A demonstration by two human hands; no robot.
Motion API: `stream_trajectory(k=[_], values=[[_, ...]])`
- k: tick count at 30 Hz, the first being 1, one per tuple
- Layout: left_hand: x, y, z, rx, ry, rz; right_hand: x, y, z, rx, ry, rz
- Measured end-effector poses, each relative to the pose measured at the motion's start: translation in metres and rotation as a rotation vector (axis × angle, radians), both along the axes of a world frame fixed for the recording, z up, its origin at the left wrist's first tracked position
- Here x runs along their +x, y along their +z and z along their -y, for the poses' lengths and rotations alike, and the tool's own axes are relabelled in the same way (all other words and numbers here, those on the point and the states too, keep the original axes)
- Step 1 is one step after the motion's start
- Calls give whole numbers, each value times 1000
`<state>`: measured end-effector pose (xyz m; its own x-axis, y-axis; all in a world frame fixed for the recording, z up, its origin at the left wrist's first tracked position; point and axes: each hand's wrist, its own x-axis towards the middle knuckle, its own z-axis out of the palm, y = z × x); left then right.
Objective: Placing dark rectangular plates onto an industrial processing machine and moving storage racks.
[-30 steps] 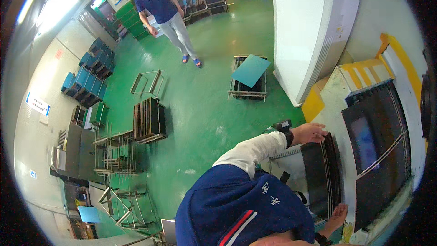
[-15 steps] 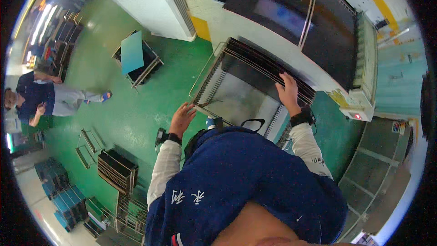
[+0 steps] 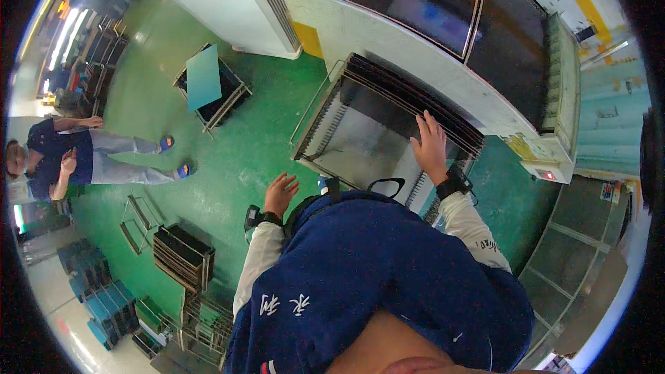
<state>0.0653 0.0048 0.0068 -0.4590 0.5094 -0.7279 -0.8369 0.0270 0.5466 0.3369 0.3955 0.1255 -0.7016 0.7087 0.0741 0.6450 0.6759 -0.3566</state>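
Note:
In front of me stands a metal rack cart (image 3: 360, 140) with slotted, comb-like sides and a pale grey floor. Several thin dark panels (image 3: 409, 107) stand on edge along its far side. Over the right part of the rack is my right hand (image 3: 432, 149), fingers stretched out toward the panels; whether the fingertips touch them I cannot tell. My left hand (image 3: 280, 195) hangs off the rack's near left corner, apart from it, with fingers loosely spread and nothing in them. Each wrist wears a dark strapped device.
Beyond the rack is a white machine (image 3: 388, 34) with a dark top. A cart with a teal sheet (image 3: 204, 77) stands farther left. Another person (image 3: 66, 152) walks at the left. A rack of dark panels (image 3: 181, 256) sits lower left; grey panels (image 3: 571, 249) stand at right.
My left hand has drawn back from the rack's near left corner toward my body. The right hand has shifted slightly left. At the left, the other person's legs are now farther apart.

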Motion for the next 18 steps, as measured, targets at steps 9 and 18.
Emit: stream_trajectory(k=[9,18], values=[[-15,-11,-18,80,-101,80,-2,-5,22,53,-12,84],[-14,-71,25,-64,-370,-577,-1,-15,13,180,98,31]])
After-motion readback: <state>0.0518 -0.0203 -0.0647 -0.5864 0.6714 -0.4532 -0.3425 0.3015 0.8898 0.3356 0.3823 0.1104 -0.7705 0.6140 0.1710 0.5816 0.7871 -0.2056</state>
